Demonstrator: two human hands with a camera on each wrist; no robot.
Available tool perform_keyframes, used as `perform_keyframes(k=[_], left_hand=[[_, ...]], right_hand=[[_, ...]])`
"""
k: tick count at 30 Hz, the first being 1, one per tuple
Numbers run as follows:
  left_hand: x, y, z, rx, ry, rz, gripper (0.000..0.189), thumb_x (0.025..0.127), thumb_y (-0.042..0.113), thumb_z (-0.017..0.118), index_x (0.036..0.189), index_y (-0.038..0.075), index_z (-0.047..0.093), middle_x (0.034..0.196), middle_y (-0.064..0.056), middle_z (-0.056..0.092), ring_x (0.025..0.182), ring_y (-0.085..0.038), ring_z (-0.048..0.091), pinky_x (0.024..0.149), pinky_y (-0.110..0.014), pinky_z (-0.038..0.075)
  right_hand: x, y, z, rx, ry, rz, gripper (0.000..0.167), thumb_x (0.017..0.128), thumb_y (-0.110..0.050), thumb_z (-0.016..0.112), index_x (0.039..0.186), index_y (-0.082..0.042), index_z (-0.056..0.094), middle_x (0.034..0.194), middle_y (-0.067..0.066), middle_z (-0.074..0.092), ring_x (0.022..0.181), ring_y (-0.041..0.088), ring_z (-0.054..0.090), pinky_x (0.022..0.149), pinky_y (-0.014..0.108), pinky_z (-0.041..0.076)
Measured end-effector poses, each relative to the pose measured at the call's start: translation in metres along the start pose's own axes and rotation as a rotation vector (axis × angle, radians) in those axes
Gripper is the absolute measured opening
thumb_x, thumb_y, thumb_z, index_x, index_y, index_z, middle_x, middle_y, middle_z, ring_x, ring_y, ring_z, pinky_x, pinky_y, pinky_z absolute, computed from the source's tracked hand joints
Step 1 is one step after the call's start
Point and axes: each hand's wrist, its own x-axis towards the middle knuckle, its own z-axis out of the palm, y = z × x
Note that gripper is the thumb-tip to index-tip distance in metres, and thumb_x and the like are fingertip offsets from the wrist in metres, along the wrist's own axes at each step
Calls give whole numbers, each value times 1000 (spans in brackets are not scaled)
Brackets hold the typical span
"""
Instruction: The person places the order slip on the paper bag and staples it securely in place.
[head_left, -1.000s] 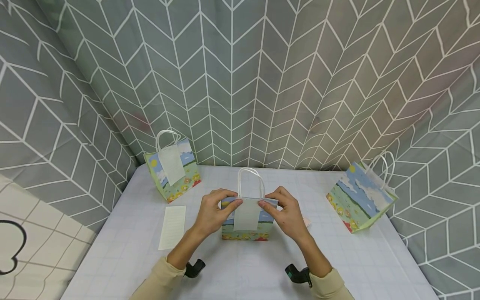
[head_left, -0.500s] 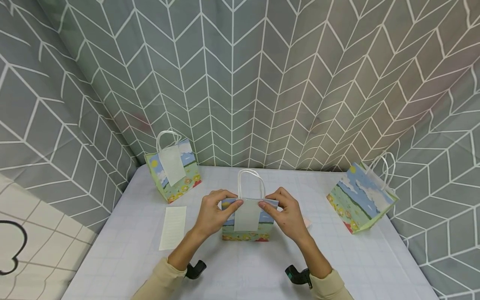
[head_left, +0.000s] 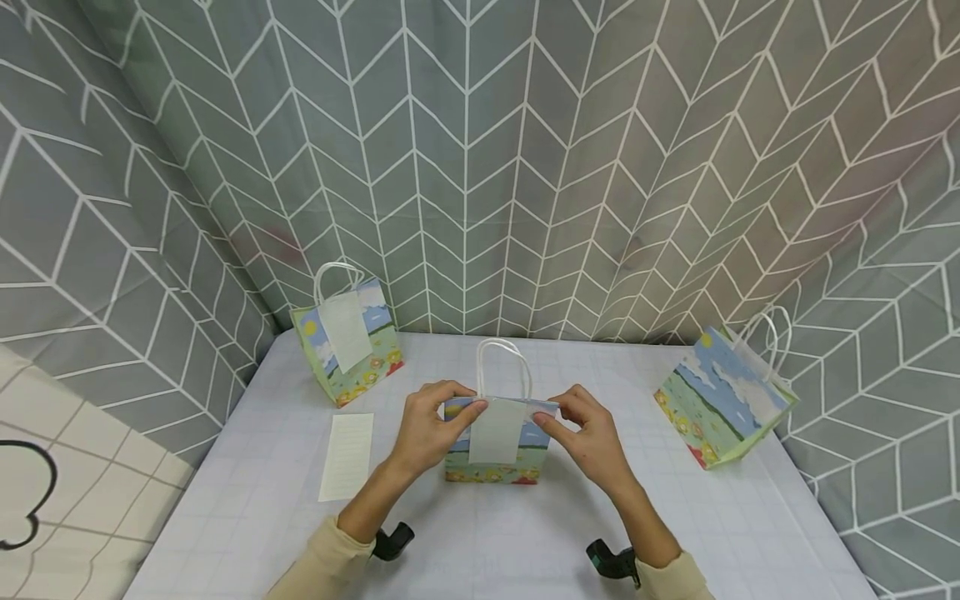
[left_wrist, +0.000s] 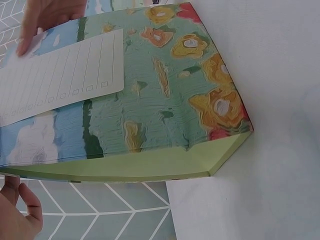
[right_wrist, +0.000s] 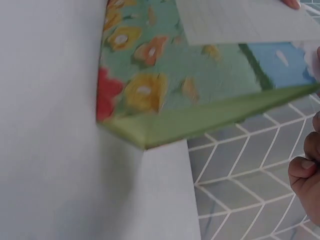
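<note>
Around me, a far-left bag [head_left: 378, 343] with a pale card [head_left: 346, 331] stands on the tabletop [head_left: 750, 533], a right-hand bag [head_left: 723, 396] sits askew, and a ruled slip [head_left: 347, 457] lies nearer on the left; a patterned curtain [head_left: 480, 208] closes off the far side. My left grip [head_left: 435, 425] and right grip [head_left: 596, 437] hide parts of the middle bag [head_left: 532, 462] at its upper edge. From the head its white tag [head_left: 497, 433] looks blank; the left wrist view shows lines and small boxes there, plus a green side panel [left_wrist: 165, 165]. Upright at mid-tabletop, the bag turns its broad printed face toward me, running left to right, white handles [head_left: 481, 362] arching up. My left grip pinches its top edge with the tag; my right pinches the right corner.
</note>
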Motion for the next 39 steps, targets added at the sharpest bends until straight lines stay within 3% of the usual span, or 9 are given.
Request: perform_keyframes(k=[5,14,17,20,25,28,31,34,39], left_hand=[[0,1,0,-6,-4,-13,10,84,18,83,92,15,77,93,4,77,88,-27,69,80,-42,49],[1,-2,-1,-3,-13,2,10,84,18,83,91,15,76,92,3,77,87,-20,70,80,-40,49],[1,-3,0,-6,-13,11,10,84,18,83,91,15,76,91,2,77,86,-22,70,80,-39,49],[1,-3,0,-10,-11,12,10,84,18,83,90,15,76,91,2,77,86,-20,69,78,-41,50],[1,-3,0,-12,-8,4,10,84,19,83,90,15,76,91,3,77,87,-21,69,79,-42,50],[2,-3,-1,-12,-10,-4,10,84,19,83,91,15,77,92,3,77,88,-26,69,80,-42,49],[2,-3,-1,-16,-10,-5,9,85,19,82,91,15,77,92,4,77,87,-27,69,80,-42,49],[2,-3,0,-14,-10,-4,9,85,19,82,91,15,77,91,4,76,87,-22,69,80,-42,49],[1,-3,0,-15,-16,-10,10,85,19,82,91,15,76,92,4,76,88,-19,69,80,-43,50]], right_hand=[[-7,9,-10,-39,-20,32,16,87,-25,81,100,-24,72,88,-3,54,86,13,51,86,30,50],[-18,28,-40,-134,-103,148,21,89,-36,77,108,-29,70,93,-6,55,93,19,53,96,52,49],[-21,42,-53,-177,-153,173,25,90,-38,76,112,-28,69,97,-3,57,95,21,54,94,50,48],[-27,57,-65,-217,-211,211,32,91,-39,75,118,-23,68,104,3,59,94,23,52,85,38,46],[-36,77,-79,-224,-280,288,47,93,-38,73,130,-13,63,111,9,57,77,17,44,65,29,38],[-39,84,-83,-220,-312,337,55,92,-39,73,137,-10,60,114,10,55,76,17,42,63,30,37],[-39,89,-84,-260,-334,384,62,91,-44,73,140,-9,57,120,10,54,86,19,46,71,33,39],[-39,92,-84,-298,-354,420,69,91,-48,72,143,-6,54,122,12,53,92,21,47,75,36,38],[-41,93,-84,-309,-378,443,72,92,-47,70,141,3,54,119,15,54,88,20,46,71,33,38]])
